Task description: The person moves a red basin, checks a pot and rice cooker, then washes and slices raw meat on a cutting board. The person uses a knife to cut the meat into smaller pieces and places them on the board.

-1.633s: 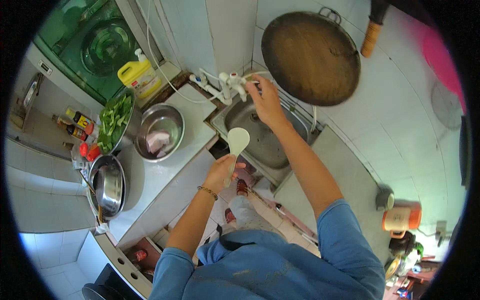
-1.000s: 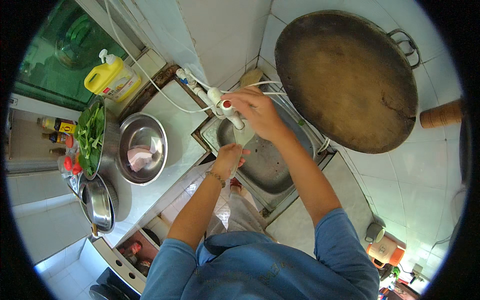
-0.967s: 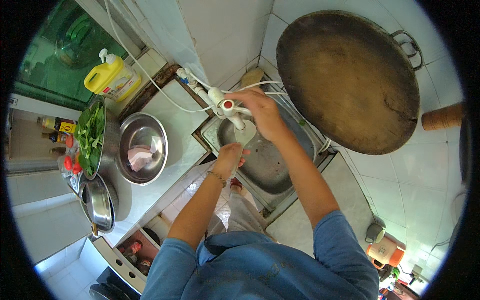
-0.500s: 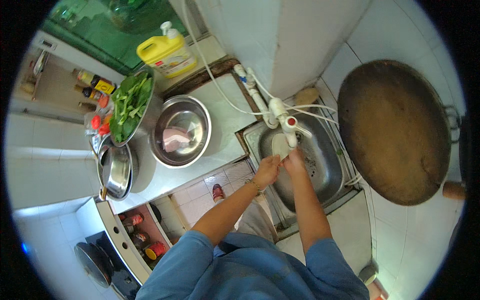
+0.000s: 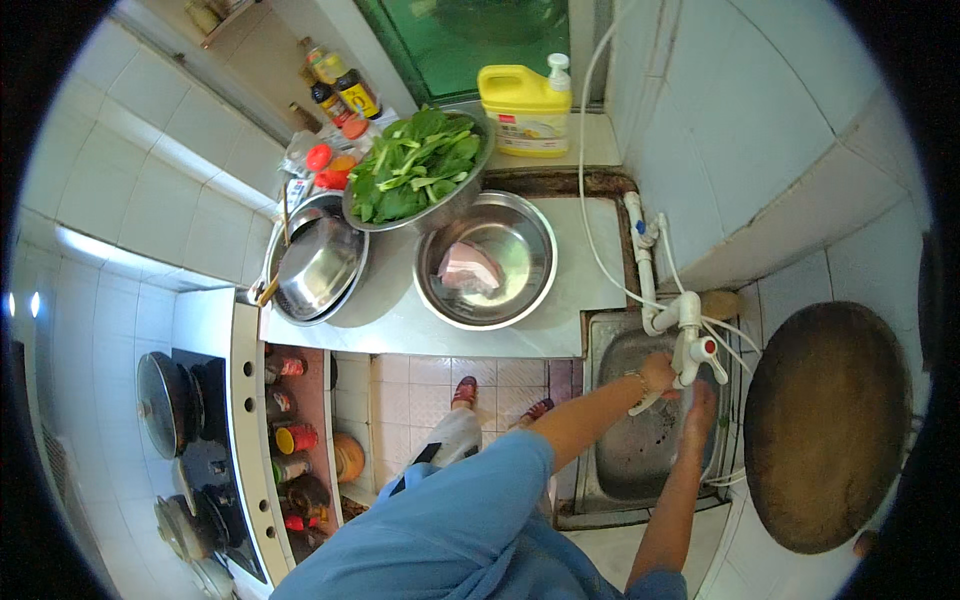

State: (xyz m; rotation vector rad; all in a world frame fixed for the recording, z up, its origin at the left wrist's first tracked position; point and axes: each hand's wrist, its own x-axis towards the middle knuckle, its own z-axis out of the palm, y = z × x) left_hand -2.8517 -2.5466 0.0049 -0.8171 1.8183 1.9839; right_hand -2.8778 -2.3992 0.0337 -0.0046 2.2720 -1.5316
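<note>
Both my hands are in the metal sink (image 5: 625, 480) beneath the white tap (image 5: 695, 350), which has a red dot on its handle. My left hand (image 5: 657, 373), with a bracelet at the wrist, is closed just left of the spout. Below it shows the edge of a pale flat object (image 5: 646, 403), mostly covered, its kind unclear. To the right of the spout is my right hand (image 5: 701, 408); its fingers are partly hidden and blurred. On the counter, a steel bowl (image 5: 535, 262) holds a piece of raw pork (image 5: 468, 268).
A bowl of leafy greens (image 5: 420, 165) stands beside stacked steel pans (image 5: 320, 268). Behind are a yellow jug (image 5: 525, 115) and sauce bottles (image 5: 350, 88). A large wok (image 5: 828, 430) leans at right; a stove (image 5: 210, 430) is at left.
The view has swung left, so the sink appears further right. My hands, earlier together on the pale oval object, are now apart on either side of the spout.
</note>
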